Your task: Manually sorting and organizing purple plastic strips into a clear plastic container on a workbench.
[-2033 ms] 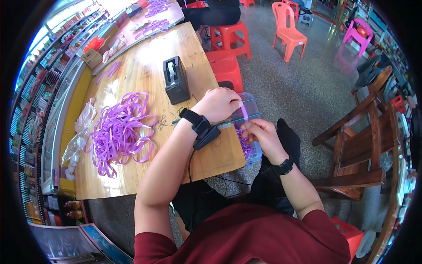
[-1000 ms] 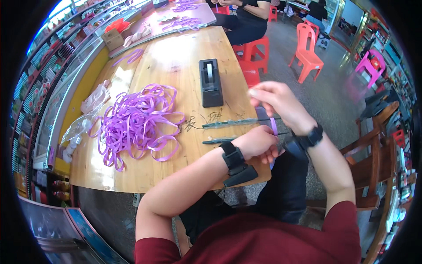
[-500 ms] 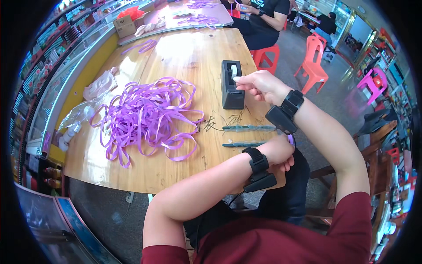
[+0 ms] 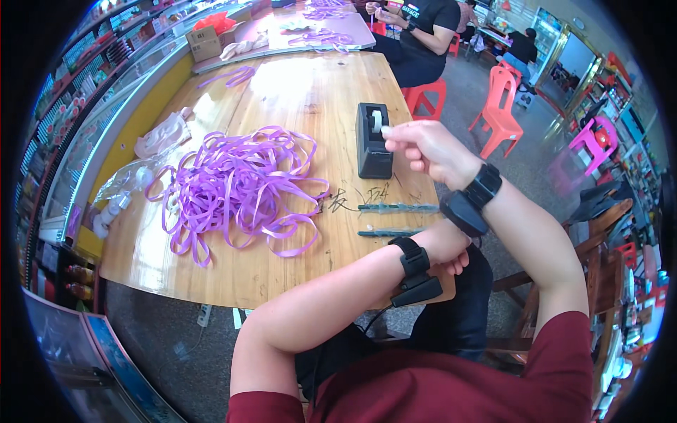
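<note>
The right hand (image 4: 434, 148) has come across to the black plastic tape dispenser (image 4: 374, 162) in the last second, so I'd judge the work has turned to the tape. Its thumb and forefinger nearly meet beside the white tape roll (image 4: 376, 121), other fingers loosely bent; whether tape is between them, I can't tell. Below, the left hand (image 4: 448, 241) lies at the edge of the pale wooden worktop (image 4: 310, 92), fingers curled in; its grip is hidden from me. Two thin dark-green rods in clear film (image 4: 398, 208) lie near the hands. Farther left, well apart, sits a tangled heap of shiny purple ribbon (image 4: 233, 190).
</note>
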{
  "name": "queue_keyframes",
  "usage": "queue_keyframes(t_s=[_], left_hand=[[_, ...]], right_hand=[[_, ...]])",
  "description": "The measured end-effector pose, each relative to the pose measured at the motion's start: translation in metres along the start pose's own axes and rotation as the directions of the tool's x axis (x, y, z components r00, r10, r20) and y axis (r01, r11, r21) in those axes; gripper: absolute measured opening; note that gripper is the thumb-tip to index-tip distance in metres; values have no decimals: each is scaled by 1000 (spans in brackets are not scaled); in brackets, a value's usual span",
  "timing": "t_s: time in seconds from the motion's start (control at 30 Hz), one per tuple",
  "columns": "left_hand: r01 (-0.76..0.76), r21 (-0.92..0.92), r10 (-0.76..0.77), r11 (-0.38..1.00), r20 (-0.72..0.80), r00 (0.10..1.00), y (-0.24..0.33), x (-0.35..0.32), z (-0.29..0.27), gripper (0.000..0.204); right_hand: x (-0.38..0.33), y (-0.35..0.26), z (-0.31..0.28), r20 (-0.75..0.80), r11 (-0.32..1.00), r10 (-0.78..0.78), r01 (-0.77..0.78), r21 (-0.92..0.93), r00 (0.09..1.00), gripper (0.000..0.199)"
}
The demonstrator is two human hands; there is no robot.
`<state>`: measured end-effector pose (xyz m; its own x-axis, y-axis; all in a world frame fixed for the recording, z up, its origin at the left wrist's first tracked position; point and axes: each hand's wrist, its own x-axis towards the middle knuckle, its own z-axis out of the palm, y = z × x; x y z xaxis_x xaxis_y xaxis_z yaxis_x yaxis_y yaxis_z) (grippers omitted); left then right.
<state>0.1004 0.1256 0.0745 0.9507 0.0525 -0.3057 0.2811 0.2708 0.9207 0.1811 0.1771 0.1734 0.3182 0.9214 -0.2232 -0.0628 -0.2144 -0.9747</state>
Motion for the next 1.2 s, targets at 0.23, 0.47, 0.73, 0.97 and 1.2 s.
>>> queue_keyframes(t_s=[0.23, 0.47, 0.73, 0.97, 1.2], left_hand=[[-17, -27, 20, 999, 95, 995, -8, 9, -1, 58], [-11, -114, 27, 993, 142, 989, -2, -2, -1, 32], [110, -19, -110, 994, 10, 994, 22, -17, -2, 16], [146, -7, -146, 989, 28, 989, 24, -19, -2, 25], [172, 7, -172, 985, 25, 985, 31, -22, 2, 37]], right_hand=[[-13, 38, -1, 29, 977, 211, -210, -41, 977, 18], [-22, 33, -5, 38, 924, 301, -282, -259, 953, 17], [-67, 10, -84, 294, 852, -41, 187, -489, 955, 18], [-88, 36, -138, 388, 655, -17, 304, -692, 921, 15], [-83, 52, -154, 442, 643, -63, 376, -668, 895, 18]])
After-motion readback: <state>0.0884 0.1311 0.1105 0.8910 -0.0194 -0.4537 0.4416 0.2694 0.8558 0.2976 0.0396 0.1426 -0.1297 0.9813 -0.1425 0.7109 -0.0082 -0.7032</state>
